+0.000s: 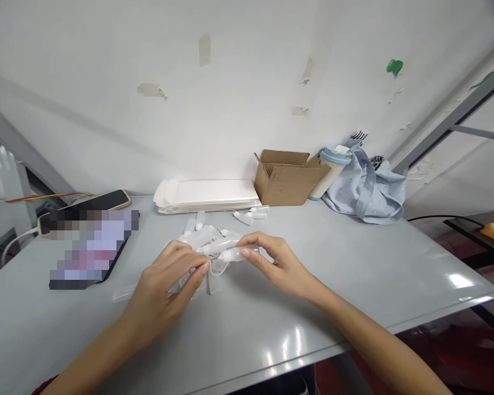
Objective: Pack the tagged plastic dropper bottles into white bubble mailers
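Between the thumb and fingers of my right hand (pixel 282 266) is a small translucent white squeeze bottle (pixel 230 255), lying sideways with its narrow tip toward the left. My left hand (pixel 160 282) is closed in a pinch at that thin tip. Whatever sits between its fingertips is too small to make out. Under and behind the hands lies a loose pile of clear and white plastic pieces (pixel 201 237), partly covered by my fingers. A thin white loop (pixel 220 270) hangs below the bottle. Several small bottle-like pieces (pixel 244 218) lie just behind the pile.
A phone (pixel 102 249) with a blurred screen lies left, before a second phone (pixel 117 198) on a white cable (pixel 14 241). Along the wall stand flat white boxes (pixel 214 192), an open cardboard box (pixel 294 189), a tumbler (pixel 327 174) and a light-blue cloth bag (pixel 360 189).
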Tool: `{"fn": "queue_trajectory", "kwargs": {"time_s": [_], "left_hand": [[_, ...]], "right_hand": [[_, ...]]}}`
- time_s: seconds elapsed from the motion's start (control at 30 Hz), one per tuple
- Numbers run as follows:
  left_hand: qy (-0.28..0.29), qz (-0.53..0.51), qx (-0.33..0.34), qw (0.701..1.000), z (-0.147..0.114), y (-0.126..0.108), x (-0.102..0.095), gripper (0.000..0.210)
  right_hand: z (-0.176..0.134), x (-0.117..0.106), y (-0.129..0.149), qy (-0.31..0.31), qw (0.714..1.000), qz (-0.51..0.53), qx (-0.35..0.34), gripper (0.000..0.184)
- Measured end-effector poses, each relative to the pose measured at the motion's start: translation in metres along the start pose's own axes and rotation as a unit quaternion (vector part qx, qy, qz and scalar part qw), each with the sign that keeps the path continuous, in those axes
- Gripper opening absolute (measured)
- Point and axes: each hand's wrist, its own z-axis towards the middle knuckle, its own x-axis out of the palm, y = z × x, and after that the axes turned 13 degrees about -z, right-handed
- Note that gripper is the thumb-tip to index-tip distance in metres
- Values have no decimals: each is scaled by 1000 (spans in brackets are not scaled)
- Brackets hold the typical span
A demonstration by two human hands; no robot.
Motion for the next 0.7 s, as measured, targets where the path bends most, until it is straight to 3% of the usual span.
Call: {"fn": "queue_trajectory", "kwargs": {"time_s": [0.7], "left_hand": [[24,9,20,999,-2,0,1,14]], "right_hand": [[1,-2,6,19,1000,-8,1,16]]}}
